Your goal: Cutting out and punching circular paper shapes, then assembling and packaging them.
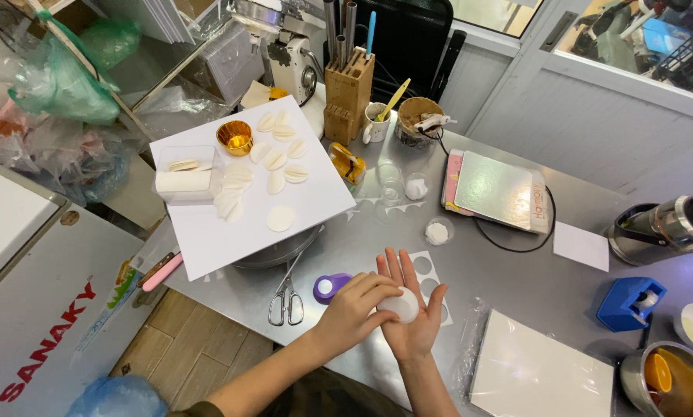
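My right hand (416, 328) lies palm up over the steel table (516, 270), fingers spread, with a small white disc (405, 306) resting on the palm. My left hand (350, 313) reaches in from the left, its curled fingertips on the left edge of the disc. Just left of my hands lie a purple round punch (328, 287) and a pair of scissors (287, 300). Behind my hands is a white sheet (426, 270) with round holes cut out of it.
A white board (230, 232) at the left carries several white petal shapes, a gold cup (235, 137) and a clear box. Also here: a powder dish (437, 232), a knife block (349, 93), a flat scale (493, 189), a blue tape dispenser (628, 303) and a white board (539, 374).
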